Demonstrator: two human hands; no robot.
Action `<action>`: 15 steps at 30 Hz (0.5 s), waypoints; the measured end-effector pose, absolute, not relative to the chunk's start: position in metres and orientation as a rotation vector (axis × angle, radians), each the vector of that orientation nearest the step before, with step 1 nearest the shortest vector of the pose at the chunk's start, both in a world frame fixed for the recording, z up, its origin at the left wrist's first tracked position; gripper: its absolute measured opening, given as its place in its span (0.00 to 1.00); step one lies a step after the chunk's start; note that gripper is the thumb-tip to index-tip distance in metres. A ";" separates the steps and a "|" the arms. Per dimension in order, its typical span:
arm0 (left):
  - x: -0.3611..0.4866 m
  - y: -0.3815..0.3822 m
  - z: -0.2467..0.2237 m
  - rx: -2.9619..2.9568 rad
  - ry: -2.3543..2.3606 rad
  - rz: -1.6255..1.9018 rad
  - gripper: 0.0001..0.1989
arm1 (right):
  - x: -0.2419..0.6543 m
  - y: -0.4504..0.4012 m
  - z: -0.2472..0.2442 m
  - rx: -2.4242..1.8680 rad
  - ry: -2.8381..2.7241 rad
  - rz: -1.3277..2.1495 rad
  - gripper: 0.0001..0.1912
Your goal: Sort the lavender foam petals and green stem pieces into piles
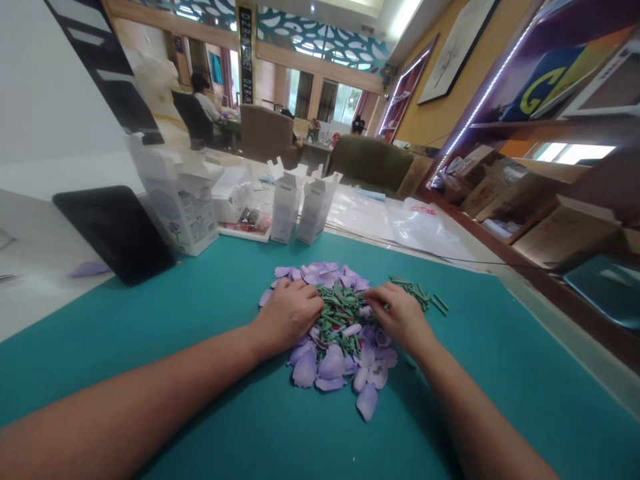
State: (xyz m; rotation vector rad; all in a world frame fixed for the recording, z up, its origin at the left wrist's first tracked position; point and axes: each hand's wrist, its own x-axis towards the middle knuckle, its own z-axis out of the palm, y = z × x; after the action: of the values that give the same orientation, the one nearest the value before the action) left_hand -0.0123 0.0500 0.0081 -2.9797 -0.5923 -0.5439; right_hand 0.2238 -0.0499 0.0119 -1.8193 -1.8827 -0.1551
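Observation:
A heap of purple artificial petals (332,362) lies on the green mat, with short green stem pieces (336,308) and a few red bits piled over its middle. My left hand (291,310) rests on the heap's left side, fingers curled down into it; its fingertips are hidden. At the right side of the heap, my right hand (397,313) has thumb and forefinger pinched together near the green pieces. Whatever is between those fingertips is too small to make out. Beyond my right hand sits a smaller pile of green stems (415,291).
A green mat (220,407) covers the table. Along its far edge stand two open white boxes (287,210), a larger white carton (193,210) and a tilted black tablet (117,230). Clear plastic (425,230) lies behind. Shelves with cardboard boxes (565,230) rise at right. People sit farther back.

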 end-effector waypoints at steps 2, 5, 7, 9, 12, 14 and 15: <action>-0.012 0.051 0.007 -2.964 -0.592 -0.554 0.10 | 0.204 -0.050 0.008 -1.815 -1.994 -0.126 0.11; -0.012 0.052 0.005 -2.961 -0.597 -0.549 0.08 | 0.189 -0.050 0.002 -1.881 -2.073 -0.116 0.09; -0.012 0.052 0.004 -2.967 -0.600 -0.546 0.07 | 0.185 -0.050 0.000 -1.955 -2.082 -0.129 0.08; -0.012 0.052 0.003 -2.973 -0.605 -0.551 0.07 | 0.183 -0.049 -0.001 -2.011 -2.083 -0.147 0.07; -0.011 0.053 0.002 -2.999 -0.620 -0.571 0.07 | 0.182 -0.048 -0.001 -2.034 -2.088 -0.161 0.06; -0.010 0.054 0.001 -3.041 -0.646 -0.614 0.07 | 0.182 -0.047 0.000 -2.040 -2.079 -0.148 0.05; -0.010 0.055 0.001 -3.067 -0.671 -0.654 0.07 | 0.181 -0.047 0.000 -2.049 -2.070 -0.133 0.04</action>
State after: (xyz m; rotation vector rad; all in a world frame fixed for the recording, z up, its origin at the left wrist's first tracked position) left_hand -0.0097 0.0548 0.0007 -3.0674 -0.6706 -0.6543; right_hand 0.1814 -0.0469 -0.0001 -2.0491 -2.0696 -0.1327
